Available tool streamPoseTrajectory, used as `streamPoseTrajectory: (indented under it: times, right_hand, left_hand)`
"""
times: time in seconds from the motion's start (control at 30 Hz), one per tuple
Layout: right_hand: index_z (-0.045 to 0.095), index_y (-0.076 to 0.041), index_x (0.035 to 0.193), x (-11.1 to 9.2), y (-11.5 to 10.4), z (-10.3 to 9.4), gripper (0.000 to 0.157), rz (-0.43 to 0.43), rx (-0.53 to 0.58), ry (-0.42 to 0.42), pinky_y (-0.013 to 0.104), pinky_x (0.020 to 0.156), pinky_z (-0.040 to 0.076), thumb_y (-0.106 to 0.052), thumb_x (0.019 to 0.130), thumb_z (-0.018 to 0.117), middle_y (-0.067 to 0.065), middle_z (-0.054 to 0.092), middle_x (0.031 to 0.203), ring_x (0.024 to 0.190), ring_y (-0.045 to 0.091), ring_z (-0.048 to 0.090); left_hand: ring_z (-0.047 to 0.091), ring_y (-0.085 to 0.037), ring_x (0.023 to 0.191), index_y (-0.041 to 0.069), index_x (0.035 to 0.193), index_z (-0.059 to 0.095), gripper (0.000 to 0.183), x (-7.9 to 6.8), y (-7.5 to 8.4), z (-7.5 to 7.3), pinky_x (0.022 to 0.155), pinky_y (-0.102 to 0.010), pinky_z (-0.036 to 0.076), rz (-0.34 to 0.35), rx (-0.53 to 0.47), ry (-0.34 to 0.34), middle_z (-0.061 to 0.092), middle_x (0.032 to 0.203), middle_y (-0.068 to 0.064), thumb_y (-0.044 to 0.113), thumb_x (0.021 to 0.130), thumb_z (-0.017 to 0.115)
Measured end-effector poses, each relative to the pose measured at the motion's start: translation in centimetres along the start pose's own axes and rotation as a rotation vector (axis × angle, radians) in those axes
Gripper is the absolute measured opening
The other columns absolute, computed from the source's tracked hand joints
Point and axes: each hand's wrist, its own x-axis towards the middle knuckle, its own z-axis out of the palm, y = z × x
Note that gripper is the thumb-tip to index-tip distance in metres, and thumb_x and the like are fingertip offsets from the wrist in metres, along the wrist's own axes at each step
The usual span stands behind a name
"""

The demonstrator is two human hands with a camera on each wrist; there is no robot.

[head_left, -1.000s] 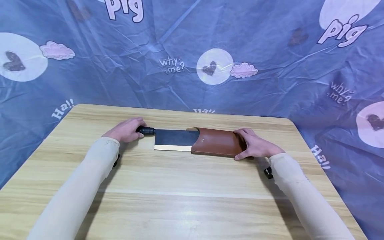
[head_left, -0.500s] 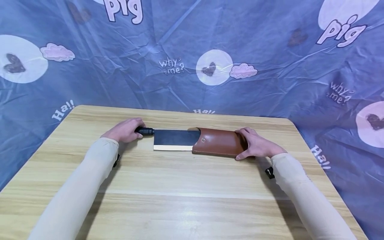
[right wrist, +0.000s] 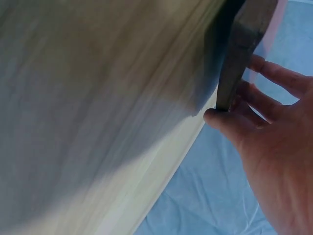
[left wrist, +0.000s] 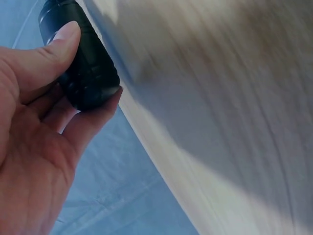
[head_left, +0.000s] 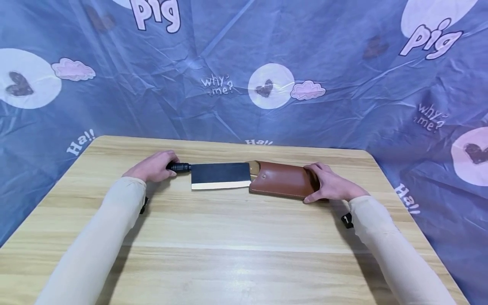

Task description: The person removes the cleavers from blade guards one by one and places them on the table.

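A cleaver (head_left: 220,173) with a dark blade and a bright lower edge lies across the table in the head view, its edge toward me. My left hand (head_left: 153,167) grips its black handle (left wrist: 80,56), thumb on one side and fingers beneath in the left wrist view. To the right is a brown leather sheath (head_left: 284,180) with a snap stud by its mouth. My right hand (head_left: 331,183) holds the sheath's right end between thumb and fingers. The blade's right end stands at the sheath's mouth; whether the two touch, I cannot tell.
The light wooden table (head_left: 236,254) spreads toward me in front of both hands. Behind it hangs a blue printed cloth (head_left: 213,51), close to the table's far edge.
The cleaver has slid left with my left hand, and its blade has come out of the sheath. My right hand and the sheath have shifted slightly right.
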Motion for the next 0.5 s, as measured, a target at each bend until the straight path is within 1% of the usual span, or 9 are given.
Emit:
streamPoseTrajectory:
  times: [0.13, 0.27, 0.5]
  right_hand:
    - [0.033, -0.004, 0.148, -0.6, 0.5, -0.3, 0.115, 0.022, -0.009, 0.006, 0.063, 0.102, 0.032, -0.053, 0.061, 0.089, 0.022, 0.031, 0.143, 0.131, 0.041, 0.029]
    - [0.032, -0.003, 0.148, -1.3, 0.9, -0.7, 0.116, 0.039, -0.012, 0.017, 0.065, 0.101, 0.031, -0.053, 0.062, 0.089, 0.024, 0.029, 0.143, 0.13, 0.042, 0.028]
    - [0.03, -0.001, 0.149, -2.1, 1.5, -1.1, 0.117, 0.045, -0.018, 0.026, 0.065, 0.1, 0.031, -0.055, 0.063, 0.088, 0.026, 0.03, 0.143, 0.129, 0.044, 0.028]
  left_hand:
    - [0.056, -0.044, 0.107, -0.013, 0.116, 0.058, 0.035, -0.5, -0.3, 0.0, 0.099, -0.057, 0.042, -0.038, -0.018, -0.012, 0.059, 0.115, -0.026, 0.003, 0.087, 0.069]
    - [0.056, -0.043, 0.106, -0.013, 0.116, 0.058, 0.036, -1.0, -0.6, -0.3, 0.098, -0.057, 0.042, -0.055, -0.03, -0.004, 0.059, 0.116, -0.026, 0.004, 0.086, 0.069]
    - [0.056, -0.042, 0.104, -0.012, 0.114, 0.059, 0.036, -1.5, -1.2, -0.6, 0.096, -0.057, 0.043, -0.052, -0.033, 0.016, 0.06, 0.114, -0.026, 0.004, 0.085, 0.07]
